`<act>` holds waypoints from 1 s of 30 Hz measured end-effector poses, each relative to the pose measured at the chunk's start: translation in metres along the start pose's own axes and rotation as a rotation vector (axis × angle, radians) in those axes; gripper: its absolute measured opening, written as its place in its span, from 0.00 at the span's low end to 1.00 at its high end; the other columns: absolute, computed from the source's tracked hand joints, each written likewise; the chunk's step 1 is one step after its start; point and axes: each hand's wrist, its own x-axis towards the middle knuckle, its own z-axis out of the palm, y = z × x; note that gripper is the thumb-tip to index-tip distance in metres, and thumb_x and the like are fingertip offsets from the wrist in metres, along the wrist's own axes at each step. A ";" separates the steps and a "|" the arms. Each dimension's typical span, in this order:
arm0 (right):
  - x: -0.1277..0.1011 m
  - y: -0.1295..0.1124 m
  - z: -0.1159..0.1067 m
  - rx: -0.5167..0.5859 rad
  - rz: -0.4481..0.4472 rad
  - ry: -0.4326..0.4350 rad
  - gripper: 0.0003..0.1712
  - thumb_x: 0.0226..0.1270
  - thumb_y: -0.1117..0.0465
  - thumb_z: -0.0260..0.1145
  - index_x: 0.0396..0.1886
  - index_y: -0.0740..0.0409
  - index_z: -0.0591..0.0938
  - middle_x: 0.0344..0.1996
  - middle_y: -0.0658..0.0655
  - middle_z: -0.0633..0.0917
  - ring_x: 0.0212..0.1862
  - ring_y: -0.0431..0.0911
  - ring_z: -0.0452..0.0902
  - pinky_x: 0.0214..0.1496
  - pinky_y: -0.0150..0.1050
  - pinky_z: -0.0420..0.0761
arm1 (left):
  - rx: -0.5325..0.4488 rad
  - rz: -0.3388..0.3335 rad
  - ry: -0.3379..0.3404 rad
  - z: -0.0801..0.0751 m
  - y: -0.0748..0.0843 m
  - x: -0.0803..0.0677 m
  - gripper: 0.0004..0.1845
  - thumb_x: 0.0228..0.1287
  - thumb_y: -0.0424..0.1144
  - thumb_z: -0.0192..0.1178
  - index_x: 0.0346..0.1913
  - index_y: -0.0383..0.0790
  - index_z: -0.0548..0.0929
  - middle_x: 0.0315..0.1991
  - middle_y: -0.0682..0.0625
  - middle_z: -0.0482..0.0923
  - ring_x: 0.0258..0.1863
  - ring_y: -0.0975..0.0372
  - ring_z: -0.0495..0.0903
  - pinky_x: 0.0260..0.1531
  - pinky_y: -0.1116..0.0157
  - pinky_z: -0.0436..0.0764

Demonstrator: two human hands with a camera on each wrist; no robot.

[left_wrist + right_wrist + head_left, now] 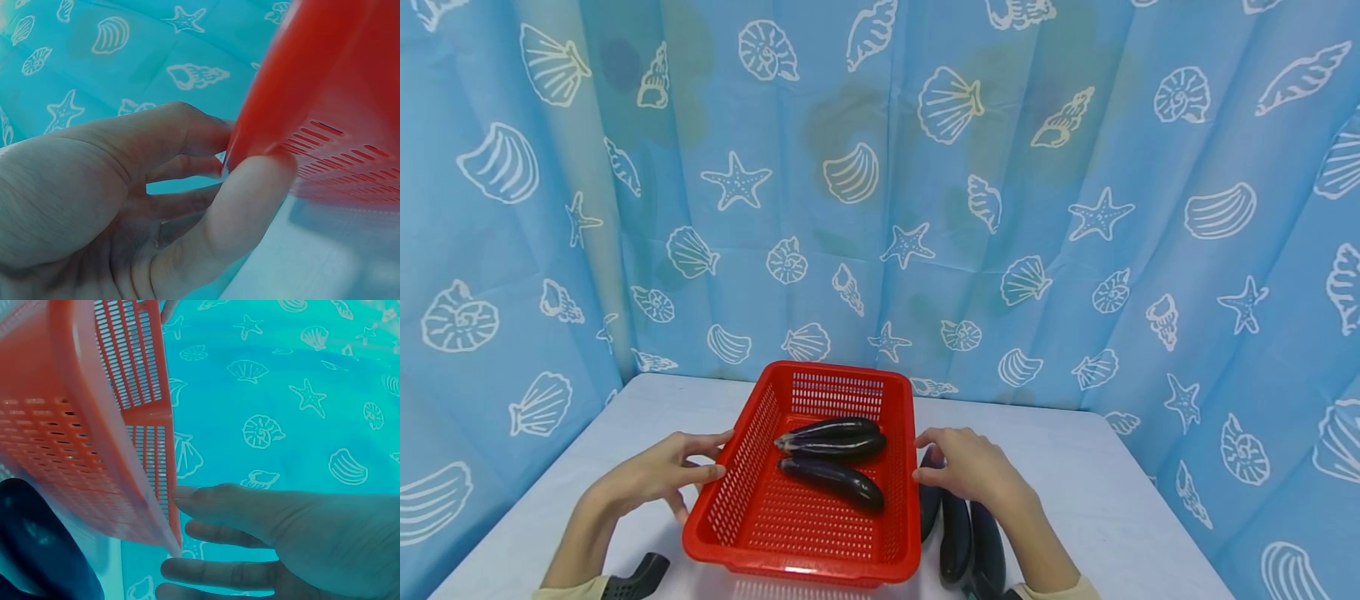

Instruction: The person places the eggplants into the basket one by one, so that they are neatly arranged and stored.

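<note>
A red plastic basket [820, 533] with slotted walls stands in the middle of the table, holding three dark purple eggplants [838, 483] with their stem ends to the left. My left hand [658, 471] is at its left rim. In the left wrist view the thumb [256, 187] lies against the outer wall, while the index finger passes behind the rim, pinching it. On the other side my right hand [970, 467] has its thumb tip right at the rim [177, 512], its other fingers spread and fairly straight. Under and beside this hand lie more eggplants [955, 537].
White cloth [1097, 500] covers the table. A blue curtain [925, 192] with white shell and starfish prints hangs behind it and along both sides. The dark strap of a wrist device [636, 579] shows at the left cuff.
</note>
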 end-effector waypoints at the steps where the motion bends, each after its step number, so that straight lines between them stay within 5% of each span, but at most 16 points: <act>1: -0.001 0.001 0.001 0.000 0.002 0.002 0.27 0.53 0.51 0.76 0.54 0.50 0.82 0.37 0.51 0.86 0.34 0.42 0.79 0.38 0.44 0.87 | 0.001 0.000 0.000 0.000 0.000 0.000 0.39 0.66 0.43 0.62 0.74 0.31 0.59 0.59 0.32 0.76 0.42 0.55 0.86 0.28 0.52 0.87; 19: -0.012 0.041 0.019 0.011 0.100 0.000 0.27 0.54 0.53 0.76 0.55 0.50 0.82 0.43 0.56 0.86 0.37 0.44 0.79 0.40 0.49 0.87 | 0.004 0.000 0.004 0.001 0.002 0.000 0.38 0.67 0.42 0.62 0.73 0.31 0.60 0.59 0.33 0.76 0.42 0.54 0.87 0.28 0.51 0.87; 30: -0.009 0.065 0.035 0.007 0.202 0.000 0.30 0.52 0.50 0.77 0.56 0.51 0.82 0.47 0.60 0.85 0.42 0.48 0.79 0.47 0.61 0.83 | 0.005 -0.010 0.011 0.001 0.000 0.000 0.39 0.66 0.44 0.63 0.74 0.32 0.60 0.59 0.34 0.77 0.42 0.55 0.86 0.28 0.52 0.87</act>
